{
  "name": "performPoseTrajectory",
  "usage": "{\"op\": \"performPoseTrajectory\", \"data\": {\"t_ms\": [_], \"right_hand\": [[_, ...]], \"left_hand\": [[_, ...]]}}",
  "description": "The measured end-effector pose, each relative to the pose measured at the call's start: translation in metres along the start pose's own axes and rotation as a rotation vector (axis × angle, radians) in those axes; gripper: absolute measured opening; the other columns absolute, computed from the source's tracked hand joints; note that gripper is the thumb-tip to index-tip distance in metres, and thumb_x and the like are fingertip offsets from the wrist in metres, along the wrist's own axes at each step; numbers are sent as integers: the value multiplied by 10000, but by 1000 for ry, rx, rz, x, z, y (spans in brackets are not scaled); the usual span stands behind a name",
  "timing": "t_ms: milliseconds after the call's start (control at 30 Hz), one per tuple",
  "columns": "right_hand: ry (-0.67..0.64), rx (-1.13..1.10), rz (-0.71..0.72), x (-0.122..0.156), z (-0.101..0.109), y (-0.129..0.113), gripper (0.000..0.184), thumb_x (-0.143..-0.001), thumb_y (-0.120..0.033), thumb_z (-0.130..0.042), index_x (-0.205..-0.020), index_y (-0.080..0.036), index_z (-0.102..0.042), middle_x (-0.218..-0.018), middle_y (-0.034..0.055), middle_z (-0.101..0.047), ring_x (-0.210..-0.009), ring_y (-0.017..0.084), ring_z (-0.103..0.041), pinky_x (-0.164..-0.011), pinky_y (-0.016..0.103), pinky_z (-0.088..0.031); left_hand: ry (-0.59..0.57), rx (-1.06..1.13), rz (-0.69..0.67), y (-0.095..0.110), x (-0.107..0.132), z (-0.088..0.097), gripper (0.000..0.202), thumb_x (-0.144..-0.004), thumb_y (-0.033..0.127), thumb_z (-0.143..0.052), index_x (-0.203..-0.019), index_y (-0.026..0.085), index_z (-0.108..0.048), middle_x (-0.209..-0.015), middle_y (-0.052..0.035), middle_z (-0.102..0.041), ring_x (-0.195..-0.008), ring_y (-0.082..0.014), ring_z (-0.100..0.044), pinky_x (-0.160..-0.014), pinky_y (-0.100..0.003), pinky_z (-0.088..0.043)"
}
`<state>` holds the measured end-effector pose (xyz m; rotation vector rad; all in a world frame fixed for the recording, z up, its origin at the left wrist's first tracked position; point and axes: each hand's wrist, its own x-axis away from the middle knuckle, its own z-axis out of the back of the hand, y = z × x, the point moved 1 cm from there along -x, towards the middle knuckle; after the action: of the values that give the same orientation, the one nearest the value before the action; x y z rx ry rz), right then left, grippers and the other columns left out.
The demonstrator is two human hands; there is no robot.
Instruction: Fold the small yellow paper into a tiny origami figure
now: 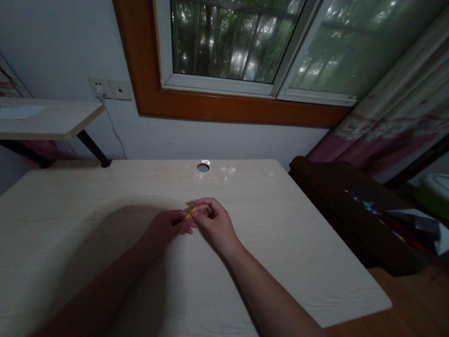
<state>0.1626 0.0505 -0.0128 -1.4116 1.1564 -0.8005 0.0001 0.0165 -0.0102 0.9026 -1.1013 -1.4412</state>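
Note:
A small, flat yellow piece (190, 214) is pinched between my two hands over the middle of the desk (281, 240). It has a thin, pointed outline; its exact kind is too small to make out. My left hand (167, 227) grips its lower left end, fingers closed. From the other side, my right hand (216, 224) pinches it between thumb and fingers, with the fingers curled. Much of the piece is hidden by the fingertips.
Behind the hands is a round cable hole (203, 167) near the desk's back edge. A raised shelf (51, 124) on black legs stands at the left. Beyond the right edge are a dark wooden bench (338, 203) and a green tub (448, 199). A window is above.

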Motion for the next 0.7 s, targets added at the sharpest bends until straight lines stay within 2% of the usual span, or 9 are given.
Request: {"op": "performPoseTrajectory", "data": {"t_ms": [167, 267, 467, 567, 700], "right_hand": [[12, -43, -10, -1, 1, -1, 288, -729, -299, -767, -976, -198, -657, -842, 20, -656, -706, 138, -620, -644, 276, -506], [13, -56, -24, -1, 2, -2, 302, -720, -309, -777, -974, -196, -659, -839, 21, -655, -708, 141, -619, -642, 279, -504], [-38, -24, -8, -3, 3, 3, 278, -731, -322, -774, -957, -189, -680, -900, 57, -687, -804, 176, -635, -734, 327, -509], [-79, 10, -14, -4, 5, 6, 239, -737, -336, -766, -909, -183, -699, -872, 52, -679, -763, 174, -635, -735, 342, -508], [-61, 83, 24, -3, 7, 6, 198, -737, -351, -761, -828, -180, -718, -850, 47, -661, -751, 170, -622, -738, 337, -497]], "left_hand": [[-59, 84, -53, 1, 0, -1, 418, -899, 477, -503, -998, 137, -723, -884, -91, -758, -741, -191, -693, -688, -281, -509], [-70, 111, -68, 1, 1, -1, 421, -895, 483, -514, -977, 129, -726, -893, -98, -756, -738, -191, -682, -672, -279, -502], [11, 165, -83, 2, 1, 1, 356, -900, 431, -521, -864, 132, -711, -801, -73, -733, -655, -149, -622, -621, -250, -470], [62, 168, -80, 2, 1, 1, 348, -906, 422, -513, -817, 140, -696, -716, -52, -706, -617, -138, -589, -608, -244, -459], [60, 156, -91, -1, 2, 0, 359, -921, 426, -489, -833, 143, -692, -740, -55, -708, -632, -139, -588, -621, -247, -463]]}}
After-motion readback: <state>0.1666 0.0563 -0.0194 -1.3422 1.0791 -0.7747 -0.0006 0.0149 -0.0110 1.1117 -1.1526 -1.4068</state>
